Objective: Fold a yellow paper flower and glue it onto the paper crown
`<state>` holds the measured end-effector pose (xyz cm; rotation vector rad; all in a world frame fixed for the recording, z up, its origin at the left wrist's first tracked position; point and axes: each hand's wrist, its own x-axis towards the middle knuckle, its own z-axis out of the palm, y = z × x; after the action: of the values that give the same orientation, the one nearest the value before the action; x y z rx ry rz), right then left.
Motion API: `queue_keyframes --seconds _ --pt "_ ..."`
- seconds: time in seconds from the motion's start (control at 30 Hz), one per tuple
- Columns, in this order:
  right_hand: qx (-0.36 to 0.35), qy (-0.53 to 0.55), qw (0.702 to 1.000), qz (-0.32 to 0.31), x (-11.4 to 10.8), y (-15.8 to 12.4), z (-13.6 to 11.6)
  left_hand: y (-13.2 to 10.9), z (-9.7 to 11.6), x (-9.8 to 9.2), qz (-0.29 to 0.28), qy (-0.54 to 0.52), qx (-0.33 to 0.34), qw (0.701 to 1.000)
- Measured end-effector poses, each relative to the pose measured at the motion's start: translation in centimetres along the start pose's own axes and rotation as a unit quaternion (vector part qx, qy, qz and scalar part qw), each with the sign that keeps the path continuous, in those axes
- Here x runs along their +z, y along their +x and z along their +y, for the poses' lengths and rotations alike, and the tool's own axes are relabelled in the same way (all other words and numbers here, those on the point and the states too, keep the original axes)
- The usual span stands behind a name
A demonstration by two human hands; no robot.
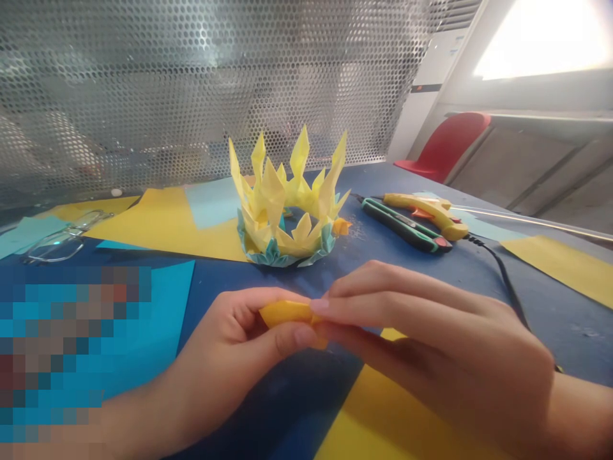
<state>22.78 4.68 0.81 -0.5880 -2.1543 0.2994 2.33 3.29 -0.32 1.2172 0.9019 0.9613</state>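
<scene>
Between my two hands is a small folded piece of yellow-orange paper (286,312). My left hand (253,338) pinches it with the thumb below and the curled index finger behind. The fingertips of my right hand (431,332) press together on its right end, partly hiding it. Just beyond my hands, a folded paper crown (292,217) stands upright on the blue table (287,396). Its tall points are pale yellow, and blue-green folded pieces run along its base. A small orange folded paper piece (341,226) lies against the crown's right side.
Right of the crown lie a green-and-black utility knife (405,225) and a yellow glue gun (426,211) with a black cord (502,268). Yellow sheets (163,220), a blue sheet (158,332) and glasses (67,239) lie leftward. A perforated metal panel (191,83) rises behind; a red chair (450,150) stands beyond.
</scene>
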Motion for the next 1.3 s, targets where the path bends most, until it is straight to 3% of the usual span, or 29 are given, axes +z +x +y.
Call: queue_keyframes --seconds 0.23,0.37,0.47,0.67,0.9,1.07,1.3 --pt "0.002 0.024 1.000 -0.014 0.0 0.7 -0.1 -0.1 0.0 0.1 0.011 -0.012 -0.011 1.000" --pt "0.112 0.048 0.992 0.039 0.8 0.9 0.0 -0.1 -0.3 0.0 0.034 -0.009 -0.019 0.999" --pt "0.151 0.029 0.988 0.011 0.9 1.0 0.1 0.1 -0.6 -0.2 0.032 0.002 -0.029 0.999" --pt "0.076 -0.026 0.997 -0.021 0.6 0.9 0.3 0.3 -0.4 -0.3 0.031 0.093 0.016 0.995" --pt "0.006 -0.041 0.998 -0.042 0.4 0.2 0.3 0.1 0.0 -0.3 -0.020 0.153 0.020 0.988" --pt "-0.012 -0.087 0.996 0.007 0.3 -0.3 0.1 0.3 -0.1 -0.3 0.004 0.114 0.019 0.993" --pt "-0.085 -0.136 0.982 -0.100 0.6 0.5 -0.6 0.5 -0.5 -0.2 0.073 -0.014 -0.016 0.997"
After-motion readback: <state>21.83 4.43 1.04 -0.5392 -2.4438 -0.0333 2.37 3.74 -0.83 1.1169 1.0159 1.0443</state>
